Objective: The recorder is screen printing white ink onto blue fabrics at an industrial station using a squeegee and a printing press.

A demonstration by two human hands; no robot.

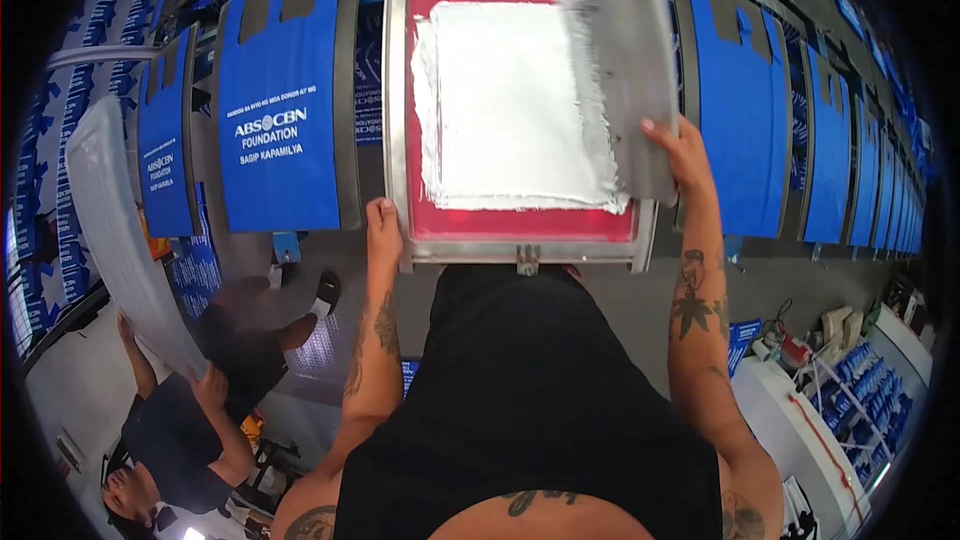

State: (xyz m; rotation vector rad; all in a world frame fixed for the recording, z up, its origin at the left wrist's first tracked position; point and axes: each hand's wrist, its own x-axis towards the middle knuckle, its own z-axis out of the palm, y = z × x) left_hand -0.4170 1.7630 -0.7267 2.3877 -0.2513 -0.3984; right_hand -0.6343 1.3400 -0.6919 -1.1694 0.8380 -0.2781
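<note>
A screen printing frame [397, 130] with metal edges and a red mesh [520, 228] lies in front of me. Thick white ink [510, 110] covers a large rectangle of the mesh, with ragged ridges at its sides. My left hand [384, 226] is closed on the frame's left edge, close to the near corner. In my right hand [685, 155] is a wide grey squeegee [635, 90], slightly blurred, gripped by its right side. It stands over the right part of the ink, its left edge against the white. The mesh beneath it is hidden.
Blue printed bags [280, 110] on dark boards line both sides of the frame, in a long row to the right. At the left, another person [200, 410] holds a large pale frame [125, 230]. A white table [800, 440] and a rack of blue bags [865, 400] stand lower right.
</note>
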